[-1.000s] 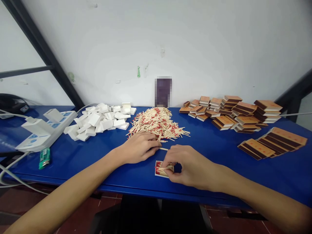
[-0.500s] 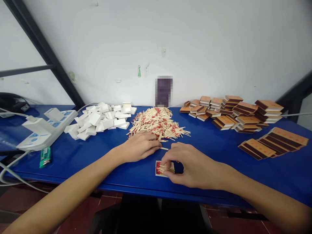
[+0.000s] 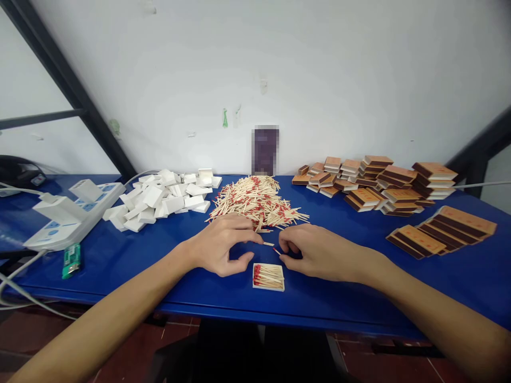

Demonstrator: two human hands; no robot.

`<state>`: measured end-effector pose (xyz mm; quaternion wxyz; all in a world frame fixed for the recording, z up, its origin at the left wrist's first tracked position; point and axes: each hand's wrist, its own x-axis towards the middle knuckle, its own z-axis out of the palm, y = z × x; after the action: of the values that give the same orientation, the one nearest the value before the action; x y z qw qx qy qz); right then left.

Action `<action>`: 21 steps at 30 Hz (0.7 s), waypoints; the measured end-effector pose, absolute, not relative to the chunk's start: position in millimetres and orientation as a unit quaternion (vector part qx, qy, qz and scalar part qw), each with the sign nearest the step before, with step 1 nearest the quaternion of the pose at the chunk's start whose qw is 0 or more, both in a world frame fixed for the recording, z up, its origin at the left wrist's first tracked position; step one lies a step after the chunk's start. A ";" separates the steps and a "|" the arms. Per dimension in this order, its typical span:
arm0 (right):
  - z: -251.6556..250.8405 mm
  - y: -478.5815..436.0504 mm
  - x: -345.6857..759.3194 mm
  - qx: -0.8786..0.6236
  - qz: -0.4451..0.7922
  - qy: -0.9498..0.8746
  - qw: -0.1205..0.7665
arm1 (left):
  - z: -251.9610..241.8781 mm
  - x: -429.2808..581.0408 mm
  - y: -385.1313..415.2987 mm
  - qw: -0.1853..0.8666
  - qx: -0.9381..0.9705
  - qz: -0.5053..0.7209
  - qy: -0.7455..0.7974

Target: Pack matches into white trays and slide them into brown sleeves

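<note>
A person's two bare hands work over a blue bench (image 3: pixel 347 298), seen from above; twelve o'clock points toward the wall. Between the hands, slightly nearer the wearer, a small open matchbox tray (image 3: pixel 269 289) lies flat, its long axis running from nine to three o'clock. Matches fill it lengthwise, red heads at nine. The right hand (image 3: pixel 319 252) reaches in from four o'clock, its grip apparently closed on a single match (image 3: pixel 277 251) at the thumb tip, the head pointing toward ten. From this grip the tray lies just beside, at about seven o'clock. The left hand (image 3: pixel 219 246) comes from eight o'clock, its grip open, thumb and forefinger parted; from there the tray sits near, at five. The right hand is slightly the nearer. Another loose match (image 3: pixel 269 243) lies by the left forefinger; whether they touch is unclear. Beyond, at twelve, rises a heap of matches (image 3: pixel 257 199); white trays (image 3: pixel 159 197) pile at ten, and orange-and-brown matchbox sleeves (image 3: pixel 363 198) at two.
</note>
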<state>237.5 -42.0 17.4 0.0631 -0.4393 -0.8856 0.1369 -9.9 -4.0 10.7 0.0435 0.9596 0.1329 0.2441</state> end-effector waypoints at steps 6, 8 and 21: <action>14.0 -39.3 234.2 -0.437 0.150 -0.883 0.078 | 8.8 -8.5 -4.4 0.022 0.964 0.208 0.165; 9.2 -36.7 230.6 -0.419 0.142 -0.891 0.105 | 9.8 -7.4 -6.0 0.041 0.965 0.201 0.162; -13.4 -23.9 223.7 -0.391 0.139 -0.889 0.196 | 6.8 1.4 -17.1 0.105 0.972 0.121 0.172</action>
<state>223.7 -23.9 -13.4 0.1961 -0.3905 -0.8886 0.1392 1.4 -17.1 6.8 0.1051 0.9720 0.1718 0.1213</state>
